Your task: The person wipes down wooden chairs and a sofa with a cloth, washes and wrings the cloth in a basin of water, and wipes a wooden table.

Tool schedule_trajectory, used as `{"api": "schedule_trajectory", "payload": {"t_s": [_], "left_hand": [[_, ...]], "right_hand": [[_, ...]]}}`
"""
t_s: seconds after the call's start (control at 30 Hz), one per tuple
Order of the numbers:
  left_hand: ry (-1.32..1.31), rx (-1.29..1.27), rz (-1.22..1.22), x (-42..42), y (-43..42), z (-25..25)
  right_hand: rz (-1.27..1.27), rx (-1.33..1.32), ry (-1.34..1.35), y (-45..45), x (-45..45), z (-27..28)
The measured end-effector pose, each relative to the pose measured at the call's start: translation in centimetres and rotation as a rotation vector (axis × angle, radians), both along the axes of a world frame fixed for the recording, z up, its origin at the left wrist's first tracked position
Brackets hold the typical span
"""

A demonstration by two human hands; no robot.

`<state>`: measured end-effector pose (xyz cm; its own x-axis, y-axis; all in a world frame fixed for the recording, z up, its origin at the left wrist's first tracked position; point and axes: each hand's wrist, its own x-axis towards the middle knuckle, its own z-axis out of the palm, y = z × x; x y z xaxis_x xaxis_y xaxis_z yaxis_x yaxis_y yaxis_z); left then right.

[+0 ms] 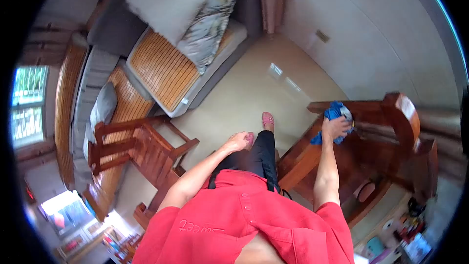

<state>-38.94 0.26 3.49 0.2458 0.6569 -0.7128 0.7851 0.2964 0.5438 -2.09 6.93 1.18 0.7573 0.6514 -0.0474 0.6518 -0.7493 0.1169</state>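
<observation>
In the head view, the crumpled blue cloth with a pale patch (334, 113) lies against the top rail of the reddish-brown varnished wooden bench (359, 110), right of centre. The right hand (335, 127) is on it, palm down, fingers slightly spread; whether they grip the fabric or only press on it cannot be told. The cloth is bunched and its lower end hangs loose, so it could slip from under the palm or snag on the rail's edge. The knuckles could knock the thick curved end post (401, 117) if the hand slid too far toward the right of the frame.

The left hand (237, 142) is near the centre, apart from the cloth, with no object visible in it; how far its fingers are curled is unclear. The glossy beige floor (234, 98) might let the pink slippers (267, 118) slide if the body leaned out, and the slatted wooden chair (154, 154) at centre left could bump the left arm on a turn.

At upper left stands a grey sofa with slatted tan mats (163, 71) and pale cushions (166, 2). A barred window (29, 105) is at far left, a plain pale wall (361, 34) at upper right, and blurred small items (408, 230) at lower right.
</observation>
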Motion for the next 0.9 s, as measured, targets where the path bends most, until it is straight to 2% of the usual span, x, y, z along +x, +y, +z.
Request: {"api": "schedule_trajectory", "payload": {"t_s": [0.1, 0.17, 0.3, 0.37, 0.5, 0.63, 0.7, 0.83, 0.9], "left_hand": [[-0.031, 0.0, -0.001, 1.0, 0.0, -2.0], [-0.036, -0.002, 0.082, 1.9, 0.5, -1.4], [-0.036, 0.007, 0.167, 2.2, -0.5, -3.6], [-0.042, -0.02, 0.289, 2.0, -0.3, -1.2], [-0.12, -0.005, 0.499, 0.2, -1.5, -0.5], [-0.078, -0.016, 0.57, -2.6, -3.2, 0.0], [-0.09, -0.027, 0.626, -3.7, -5.2, -1.2], [-0.088, -0.012, 0.697, -6.5, -8.3, -2.1], [-0.1, -0.093, 0.703, -7.8, -9.3, -2.4]], "right_hand": [[0.051, -0.026, 0.001, -0.6, 0.2, -0.1], [0.11, 0.044, 0.052, -1.5, 0.2, -0.2], [0.051, -0.048, 0.114, -5.2, -2.1, -0.2], [0.088, -0.06, 0.095, -7.9, -3.6, -0.7], [-0.037, -0.202, 0.08, -10.0, -6.3, -0.5], [-0.043, -0.258, -0.002, -11.5, -6.8, -1.9], [-0.012, -0.333, -0.137, -12.6, -6.0, -4.5], [-0.114, -0.352, -0.175, -13.8, -7.7, -5.8], [-0.086, -0.402, -0.128, -15.0, -8.6, -5.8]]}}
